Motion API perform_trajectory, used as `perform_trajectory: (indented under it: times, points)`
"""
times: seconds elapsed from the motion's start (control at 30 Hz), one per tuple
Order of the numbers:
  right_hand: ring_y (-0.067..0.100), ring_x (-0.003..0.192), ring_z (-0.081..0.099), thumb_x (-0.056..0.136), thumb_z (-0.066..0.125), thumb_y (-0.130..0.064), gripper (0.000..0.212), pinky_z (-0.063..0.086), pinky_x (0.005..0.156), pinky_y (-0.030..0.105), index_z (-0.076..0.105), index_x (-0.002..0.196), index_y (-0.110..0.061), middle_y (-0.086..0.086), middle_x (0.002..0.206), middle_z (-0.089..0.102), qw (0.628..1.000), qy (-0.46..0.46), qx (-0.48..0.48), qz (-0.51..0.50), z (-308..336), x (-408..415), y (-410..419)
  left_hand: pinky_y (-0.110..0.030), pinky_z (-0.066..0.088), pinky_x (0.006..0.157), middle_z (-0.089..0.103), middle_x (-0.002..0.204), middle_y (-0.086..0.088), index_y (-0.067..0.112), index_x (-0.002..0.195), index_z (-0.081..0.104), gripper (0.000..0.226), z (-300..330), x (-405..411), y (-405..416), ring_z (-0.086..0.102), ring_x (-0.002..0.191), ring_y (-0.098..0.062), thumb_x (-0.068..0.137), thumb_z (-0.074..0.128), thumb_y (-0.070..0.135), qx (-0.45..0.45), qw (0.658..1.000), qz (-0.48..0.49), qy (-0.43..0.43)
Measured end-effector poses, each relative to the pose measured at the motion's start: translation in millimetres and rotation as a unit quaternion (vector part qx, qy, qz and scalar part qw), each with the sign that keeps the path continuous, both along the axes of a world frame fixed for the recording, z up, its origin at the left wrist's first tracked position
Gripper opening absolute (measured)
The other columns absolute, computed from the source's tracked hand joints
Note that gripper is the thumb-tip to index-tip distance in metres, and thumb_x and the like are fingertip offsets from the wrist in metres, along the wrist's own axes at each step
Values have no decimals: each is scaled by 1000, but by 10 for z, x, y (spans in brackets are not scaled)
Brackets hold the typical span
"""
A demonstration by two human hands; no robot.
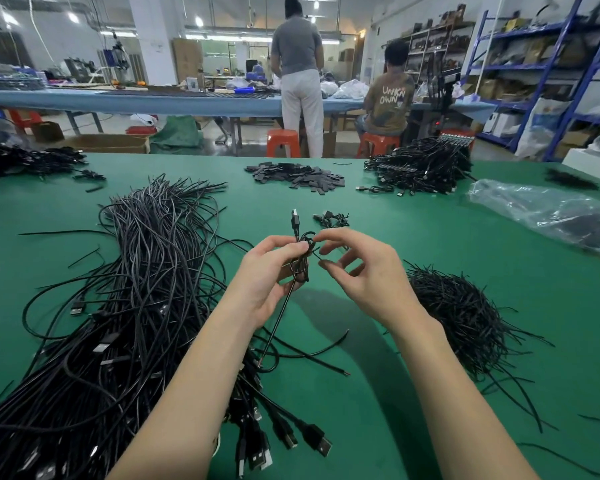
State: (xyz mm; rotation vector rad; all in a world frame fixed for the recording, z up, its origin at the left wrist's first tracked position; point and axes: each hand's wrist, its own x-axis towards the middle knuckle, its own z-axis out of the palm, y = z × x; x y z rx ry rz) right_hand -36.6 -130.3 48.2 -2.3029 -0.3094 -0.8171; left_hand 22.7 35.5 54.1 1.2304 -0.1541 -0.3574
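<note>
Above the green table (378, 393), my left hand (267, 271) grips a coiled black USB cable (302, 261). Its plug (294, 216) sticks up past my fingers and its loose tail hangs down toward the table. My right hand (357, 268) pinches a thin black tie at the top of the coil, between thumb and forefinger. A big heap of loose black USB cables (136, 306) lies to the left. A pile of short black ties (454, 313) lies to the right.
A finished small bundle (331, 219) lies just beyond my hands. Farther back are a pile of flat black pieces (295, 176), a stack of bundled cables (420, 166) and a clear plastic bag (548, 209). Two people work at a blue bench behind, beside orange stools.
</note>
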Motion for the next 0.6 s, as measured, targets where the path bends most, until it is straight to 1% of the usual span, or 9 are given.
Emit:
perform_trajectory:
  times: [0.27,0.33,0.37,0.4,0.43,0.5,0.53,0.57,0.6]
  points:
    - [9,67,66,82,81,-35,10,53,61,27,75,90,-36,-21,87,70,999,-30,10,1,-19,-3,-15,-26,48,54,70,79,-1,16,98,66,15,-52,-19,-18,63,64,-12,85,75,13,34,999,-9,-8]
    - [8,65,67,82,83,-32,5,52,59,22,78,83,-33,-22,81,72,997,-22,63,-25,-29,0,43,-26,49,60,73,82,1,20,97,65,16,-70,-20,-27,65,70,-9,86,75,15,30,999,-4,-23]
    - [7,63,67,81,84,-30,5,51,58,20,79,79,-30,-19,77,74,990,6,138,-39,-38,12,97,-24,51,61,74,84,3,20,97,63,16,-77,-19,-37,67,73,-7,86,75,15,20,999,3,-38]
    - [6,60,67,81,84,-27,5,50,55,18,79,78,-26,-14,74,75,962,61,263,-38,-45,35,148,-21,52,61,75,85,4,20,96,62,17,-80,-20,-54,69,75,-5,87,74,13,7,998,16,-59]
    - [7,58,65,81,83,-23,5,48,51,16,79,78,-22,-9,72,75,897,140,420,-13,-35,50,206,-19,53,62,75,86,3,19,95,61,18,-77,-29,-69,70,77,-4,87,74,11,-6,996,32,-85]
    - [5,50,57,77,81,-15,7,42,41,11,74,77,-14,-3,67,69,675,283,678,69,-4,64,300,-20,56,68,75,85,0,17,92,61,19,-86,-34,-94,70,79,-8,86,75,6,8,985,71,-160]
    - [4,47,53,75,80,-14,9,38,38,10,71,77,-12,-2,65,66,605,306,730,85,-8,69,309,-22,57,73,74,86,-2,16,91,62,20,-96,-31,-101,70,80,-11,85,76,4,35,975,88,-200]
    - [4,46,51,75,79,-14,10,36,37,10,70,79,-12,-3,66,64,591,322,735,88,-10,66,317,-24,58,78,74,87,-4,15,92,62,21,-103,-29,-105,70,82,-12,84,77,3,56,968,100,-224]
    - [4,48,52,79,79,-17,10,37,39,11,71,83,-13,-4,70,66,621,331,706,82,-9,70,314,-26,58,79,74,88,-5,14,93,62,20,-113,-21,-104,71,82,-13,84,77,3,64,966,107,-226]
